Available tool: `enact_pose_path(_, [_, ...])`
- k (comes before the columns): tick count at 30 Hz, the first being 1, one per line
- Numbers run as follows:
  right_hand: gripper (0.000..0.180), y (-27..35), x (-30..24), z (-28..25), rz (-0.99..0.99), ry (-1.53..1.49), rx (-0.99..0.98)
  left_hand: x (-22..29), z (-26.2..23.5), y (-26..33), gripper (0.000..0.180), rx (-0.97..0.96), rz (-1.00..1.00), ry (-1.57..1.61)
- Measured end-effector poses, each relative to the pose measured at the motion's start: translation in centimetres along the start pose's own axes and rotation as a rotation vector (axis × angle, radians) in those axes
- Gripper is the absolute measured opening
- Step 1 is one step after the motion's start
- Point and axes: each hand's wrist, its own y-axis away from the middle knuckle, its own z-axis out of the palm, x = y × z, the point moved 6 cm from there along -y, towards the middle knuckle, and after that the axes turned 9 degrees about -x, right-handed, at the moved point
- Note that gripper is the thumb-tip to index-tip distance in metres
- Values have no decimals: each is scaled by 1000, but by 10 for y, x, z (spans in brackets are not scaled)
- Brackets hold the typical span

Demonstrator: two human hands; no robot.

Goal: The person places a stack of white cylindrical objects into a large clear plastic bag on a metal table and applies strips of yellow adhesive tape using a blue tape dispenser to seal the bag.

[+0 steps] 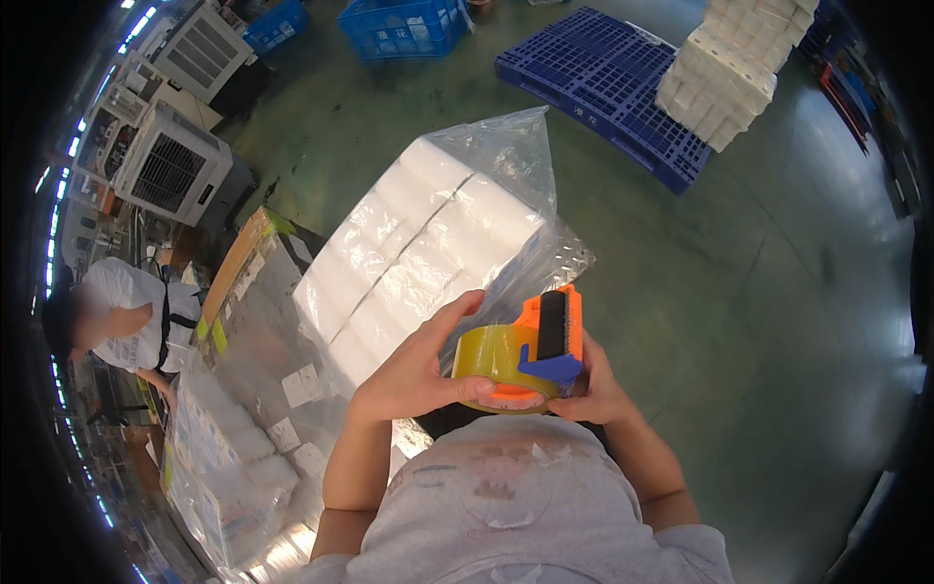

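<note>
In front of my body I hold an orange tape dispenser with a black roller and a blue part, loaded with a wide roll of yellowish tape. My left hand is closed on the roll's left side, its thumb over the lower rim. My right hand grips the dispenser from the right, with most of its fingers hidden behind it. Just beyond my hands is a large bundle of white rolls or packs in clear plastic film. The film's loose end gathers at the bundle's far right.
A work table with pale scraps and wrapped packs lies left, where another person stands. A blue pallet carries stacked white packs at far right. Blue crates and grey air coolers stand farther back.
</note>
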Motion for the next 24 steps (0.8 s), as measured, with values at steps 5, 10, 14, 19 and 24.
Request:
enact_pose_path(5, [96, 9, 12, -6, 36, -143, -4, -8, 18, -3, 81, -256, -10, 300])
enact_pose_path(10, [95, 16, 17, -6, 82, -195, -10, -13, 26, -3, 51, -206, -65, 596])
enact_pose_path(14, [96, 18, 17, -7, 65, -209, 33, -13, 28, -5, 36, -87, -65, 582])
enact_pose_path(19, [97, 26, 24, -11, 78, -215, 9, -19, 36, -8, 22, -61, -61, 668])
enact_pose_path(24, [100, 29, 23, -10, 90, -221, 22, -25, 40, -13, 24, -1, -28, 676])
